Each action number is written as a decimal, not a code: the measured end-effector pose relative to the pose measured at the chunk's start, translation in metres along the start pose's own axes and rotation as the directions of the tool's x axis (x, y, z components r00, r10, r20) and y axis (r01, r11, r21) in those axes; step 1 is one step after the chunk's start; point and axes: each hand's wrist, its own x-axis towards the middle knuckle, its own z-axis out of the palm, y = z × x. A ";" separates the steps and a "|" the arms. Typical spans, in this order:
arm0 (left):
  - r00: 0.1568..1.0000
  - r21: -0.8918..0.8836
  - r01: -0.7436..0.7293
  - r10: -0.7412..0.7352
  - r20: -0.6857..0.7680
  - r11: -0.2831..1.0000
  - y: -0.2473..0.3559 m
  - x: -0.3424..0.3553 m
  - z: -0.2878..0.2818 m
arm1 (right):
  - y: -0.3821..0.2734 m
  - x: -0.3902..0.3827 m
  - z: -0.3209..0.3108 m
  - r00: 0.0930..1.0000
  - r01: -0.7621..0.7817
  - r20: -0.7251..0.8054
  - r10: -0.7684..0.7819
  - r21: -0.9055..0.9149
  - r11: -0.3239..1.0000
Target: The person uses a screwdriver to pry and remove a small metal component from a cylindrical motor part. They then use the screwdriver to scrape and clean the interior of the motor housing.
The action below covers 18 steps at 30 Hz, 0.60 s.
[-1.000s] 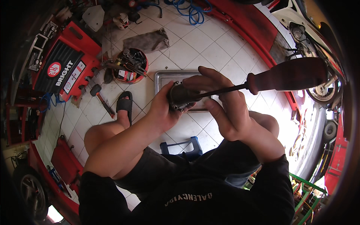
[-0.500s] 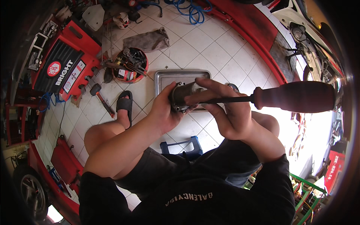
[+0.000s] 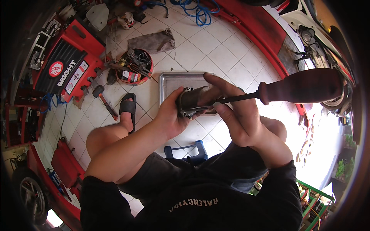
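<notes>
My left hand (image 3: 173, 117) is closed around a cylindrical metal housing (image 3: 192, 99) with small bolt lugs on its rim. My right hand (image 3: 241, 115) has a large screwdriver with a dark red-brown handle (image 3: 298, 86), its shaft lying across the fingers, the thumb against it. The shaft reaches to the housing; where exactly its tip rests is hard to see. Right fingertips are at the housing's far side. Beneath both hands, a steel tray (image 3: 163, 86) lies on the tiled floor.
A bucket of metal parts (image 3: 148, 63), a grey rag (image 3: 150, 40) and a hammer (image 3: 108, 106) lie ahead-left, beside red equipment (image 3: 79, 34). Blue hose (image 3: 192, 11) is coiled at the back. A motorcycle (image 3: 308, 36) stands right. A blue plastic frame (image 3: 185, 152) sits between my legs.
The screwdriver handle swung down, then partly back up. My right fingers shifted on the housing and the thumb now meets the shaft. My left hand and housing moved slightly right.
</notes>
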 end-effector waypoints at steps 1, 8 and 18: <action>1.000 0.013 0.002 -0.002 0.002 1.000 0.001 -0.001 0.002 | 0.002 -0.002 -0.002 1.000 -0.004 0.010 0.004 -0.011 1.000; 0.999 0.057 0.038 -0.040 0.025 0.998 -0.002 -0.002 0.001 | -0.011 0.004 -0.011 0.998 -0.012 0.053 0.031 -0.324 0.946; 0.999 -0.031 0.045 -0.045 0.026 0.998 0.000 0.000 -0.004 | 0.010 -0.005 -0.004 0.990 0.060 -0.116 -0.077 -0.148 0.987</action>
